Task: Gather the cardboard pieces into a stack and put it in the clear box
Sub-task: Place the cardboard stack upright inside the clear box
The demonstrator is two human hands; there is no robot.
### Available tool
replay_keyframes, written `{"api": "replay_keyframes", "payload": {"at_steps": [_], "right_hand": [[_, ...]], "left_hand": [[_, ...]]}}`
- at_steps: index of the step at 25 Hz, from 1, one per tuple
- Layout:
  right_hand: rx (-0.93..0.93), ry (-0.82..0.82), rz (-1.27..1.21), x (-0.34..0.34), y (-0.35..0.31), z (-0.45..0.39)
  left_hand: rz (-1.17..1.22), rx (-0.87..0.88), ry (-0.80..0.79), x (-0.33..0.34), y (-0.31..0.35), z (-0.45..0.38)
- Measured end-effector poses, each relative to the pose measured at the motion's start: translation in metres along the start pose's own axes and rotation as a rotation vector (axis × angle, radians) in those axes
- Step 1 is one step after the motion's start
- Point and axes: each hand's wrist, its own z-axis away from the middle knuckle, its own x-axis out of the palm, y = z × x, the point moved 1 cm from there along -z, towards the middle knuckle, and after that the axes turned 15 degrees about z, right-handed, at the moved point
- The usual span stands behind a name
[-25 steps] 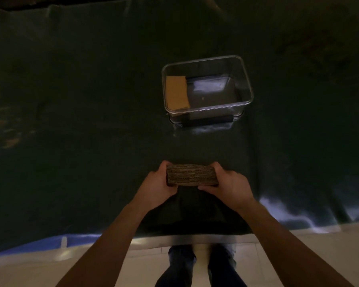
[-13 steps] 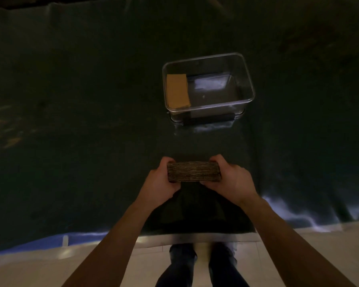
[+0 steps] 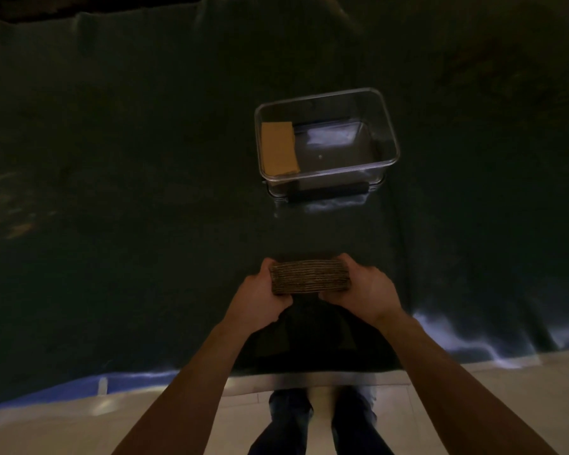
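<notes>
A thick stack of brown cardboard pieces is held between both hands, its layered edge facing me, above the dark cloth near the table's front. My left hand grips its left end and my right hand grips its right end. The clear box stands farther back, slightly right of centre. Inside it, at the left side, lies another tan cardboard stack; the rest of its floor is bare.
A dark green cloth covers the table and hangs over the front edge. A dark handle or clip runs along the box's near side. Below the edge are pale floor tiles and my legs.
Both hands have carried the stack a little forward and up, toward the box. The box and the cardboard inside it have not moved.
</notes>
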Motion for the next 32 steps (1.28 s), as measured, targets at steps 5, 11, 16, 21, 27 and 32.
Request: {"api": "replay_keyframes", "payload": {"at_steps": [5, 11, 16, 21, 27, 32], "right_hand": [[-0.051, -0.09, -0.153, -0.008, 0.001, 0.004], [-0.079, -0.089, -0.345, -0.04, -0.006, 0.01], [0.024, -0.062, -0.75, -0.076, -0.021, 0.015], [0.128, -0.078, -1.027, -0.127, -0.06, 0.026], [0.146, -0.096, -1.325, -0.171, -0.088, 0.021], [0.141, -0.117, -1.447, -0.189, -0.085, 0.006]], "left_hand": [[0.09, -0.084, -0.091, -0.009, 0.009, 0.001], [0.206, 0.009, -0.139, -0.033, 0.029, 0.004], [0.619, 0.04, -0.124, -0.054, 0.055, 0.018], [1.238, 0.104, -0.113, -0.054, 0.111, 0.027], [1.315, 0.201, -0.053, -0.068, 0.182, 0.027], [1.158, 0.158, 0.114, -0.068, 0.222, 0.007]]}}
